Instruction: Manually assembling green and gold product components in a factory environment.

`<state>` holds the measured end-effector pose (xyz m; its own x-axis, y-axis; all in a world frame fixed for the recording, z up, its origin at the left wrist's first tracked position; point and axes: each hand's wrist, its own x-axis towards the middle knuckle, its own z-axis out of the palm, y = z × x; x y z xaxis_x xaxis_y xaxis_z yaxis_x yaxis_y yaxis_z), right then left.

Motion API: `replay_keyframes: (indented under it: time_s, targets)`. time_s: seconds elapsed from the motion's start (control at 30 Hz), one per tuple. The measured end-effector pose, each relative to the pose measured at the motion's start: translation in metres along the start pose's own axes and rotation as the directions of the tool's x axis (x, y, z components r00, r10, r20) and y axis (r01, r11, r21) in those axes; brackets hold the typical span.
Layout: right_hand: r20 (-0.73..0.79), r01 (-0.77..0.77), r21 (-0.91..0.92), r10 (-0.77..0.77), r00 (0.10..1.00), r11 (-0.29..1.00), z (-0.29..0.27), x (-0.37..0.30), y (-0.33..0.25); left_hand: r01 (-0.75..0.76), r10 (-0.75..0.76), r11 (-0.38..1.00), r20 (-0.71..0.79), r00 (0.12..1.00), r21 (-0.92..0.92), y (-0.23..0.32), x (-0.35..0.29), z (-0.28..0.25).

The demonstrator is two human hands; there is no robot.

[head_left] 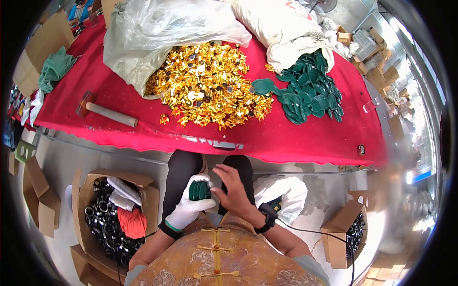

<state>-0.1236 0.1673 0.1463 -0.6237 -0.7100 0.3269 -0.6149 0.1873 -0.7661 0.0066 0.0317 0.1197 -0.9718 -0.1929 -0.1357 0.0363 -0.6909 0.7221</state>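
Note:
My left hand (184,212), in a white glove, is wrapped round a short stack of dark green discs (199,190) above my lap. Bare and with its fingers apart, my right hand (234,193) is just right of that stack; its thumb comes close to the discs, and I cannot tell whether it touches them. On the table ahead lies a heap of similar green discs (310,90), spilling from a white woven sack (281,28). Left of it is a large pile of small shiny gold pieces (205,81) with some dark round bits among them.
A hammer (107,113) lies on the red-covered table (157,128) at left. Clear plastic sheeting (181,24) covers the sack behind the gold pile. Cardboard boxes of black rings (102,224) and black parts (354,233) stand either side; a white bag (286,193) sits by my right knee.

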Motion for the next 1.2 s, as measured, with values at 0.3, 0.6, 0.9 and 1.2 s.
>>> replay_keyframes:
  time_s: [0.3,0.6,0.9,1.2]
  targets:
    - [-0.142,0.083,-0.457,-0.165,0.976,0.886,-0.048,0.125,0.057,0.085,-0.092,0.992,-0.083,0.992,-0.091,0.011,0.006,-0.021]
    - [-0.205,0.019,-0.249,-0.072,0.976,0.968,-0.053,0.133,0.085,0.075,-0.077,0.997,-0.091,0.993,-0.030,0.006,-0.002,-0.024]
    - [0.156,-0.331,0.705,0.318,0.935,0.627,-0.057,0.090,0.029,-0.034,0.034,0.999,-0.019,0.999,-0.027,0.014,0.010,-0.001]
    - [0.228,-0.272,0.804,0.148,0.962,0.528,-0.009,-0.004,-0.007,-0.280,0.277,0.897,0.058,0.959,0.343,0.029,0.004,0.023]
